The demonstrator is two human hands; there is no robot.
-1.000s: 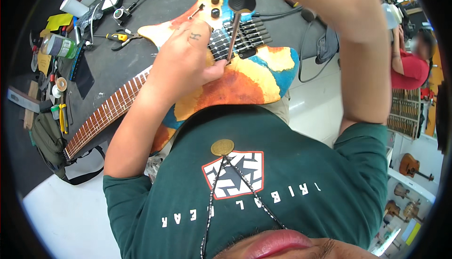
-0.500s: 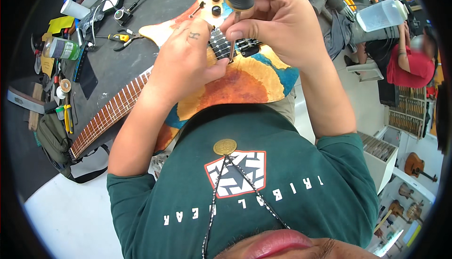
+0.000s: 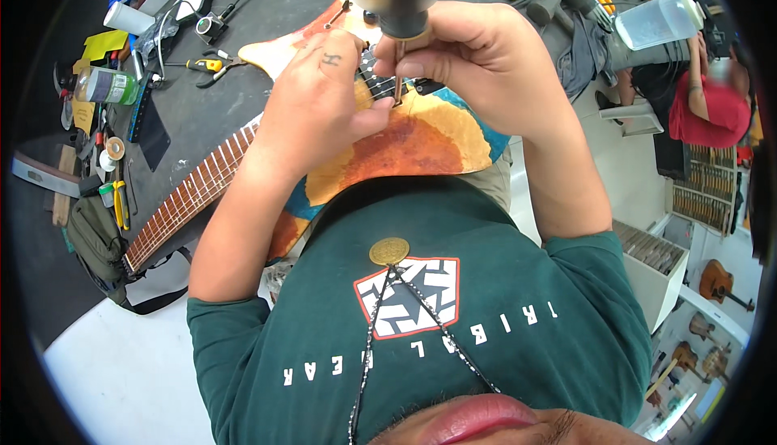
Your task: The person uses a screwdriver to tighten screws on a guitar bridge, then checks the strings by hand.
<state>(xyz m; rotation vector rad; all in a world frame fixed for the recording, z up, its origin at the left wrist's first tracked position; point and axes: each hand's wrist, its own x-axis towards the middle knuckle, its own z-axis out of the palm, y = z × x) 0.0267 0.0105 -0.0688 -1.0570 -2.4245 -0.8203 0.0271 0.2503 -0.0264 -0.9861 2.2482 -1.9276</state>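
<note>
An electric guitar [image 3: 405, 141] painted orange, yellow and blue lies in front of me, its fretted neck [image 3: 190, 190] angling down-left. My left hand [image 3: 324, 93] rests on its body by the strings, fingers curled; what they hold, if anything, is hidden. My right hand [image 3: 473, 64] pinches the shaft of an upright screwdriver, beside my left fingers. The screwdriver's dark handle [image 3: 403, 16] is blurred close to the camera, and its tip meets the strings' lower edge near the black bridge [image 3: 429, 86], which is mostly hidden by my fingers.
Pliers [image 3: 214, 68], tapes, bottles and cables crowd the left of the dark bench [image 3: 174, 121]. A translucent jug [image 3: 655, 22] and tools are at back right. A person in red [image 3: 704, 113] works at right, near racks and hanging guitars [image 3: 716, 283]. A green bag [image 3: 95, 234] sits at left.
My right hand has dropped from high at the right to the screwdriver's shaft beside my left hand. The handle now looms larger and blurred. My left hand has barely moved.
</note>
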